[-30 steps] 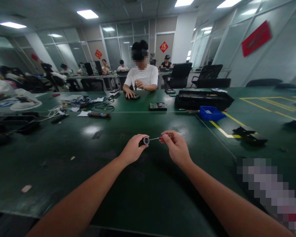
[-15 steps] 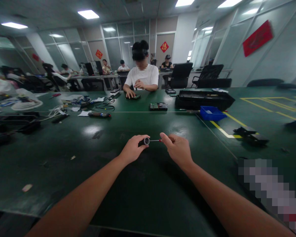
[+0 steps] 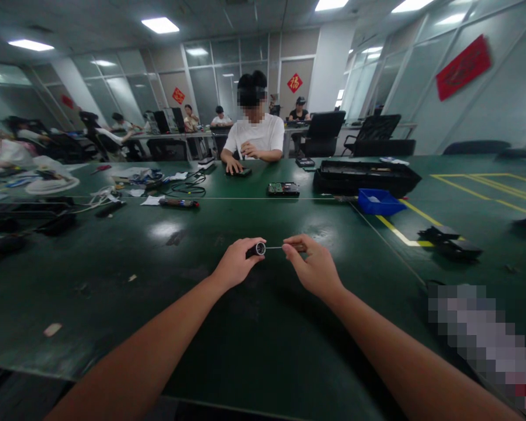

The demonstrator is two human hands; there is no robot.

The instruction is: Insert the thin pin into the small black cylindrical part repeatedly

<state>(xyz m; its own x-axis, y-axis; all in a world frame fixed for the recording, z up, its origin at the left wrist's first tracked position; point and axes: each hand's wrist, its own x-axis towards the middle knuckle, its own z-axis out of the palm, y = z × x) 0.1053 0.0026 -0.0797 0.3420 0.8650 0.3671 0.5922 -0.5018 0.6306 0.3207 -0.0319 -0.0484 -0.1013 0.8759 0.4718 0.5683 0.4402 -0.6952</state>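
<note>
Left hand (image 3: 236, 263) pinches a black cylinder (image 3: 255, 250); right hand (image 3: 314, 264) pinches a screwdriver (image 3: 274, 248) pointing at it.

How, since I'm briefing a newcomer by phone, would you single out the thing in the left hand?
Over the green table, find the wearer's left hand. It grips a black cylinder whose round, silvery rim sets it apart from the thin-shafted tool in the right hand.

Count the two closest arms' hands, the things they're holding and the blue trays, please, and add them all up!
Hands: 2, the left hand and the right hand
Held things: 2, a black tube with a silvery rim and a thin tool
Blue tray: 1
Total: 5
</note>
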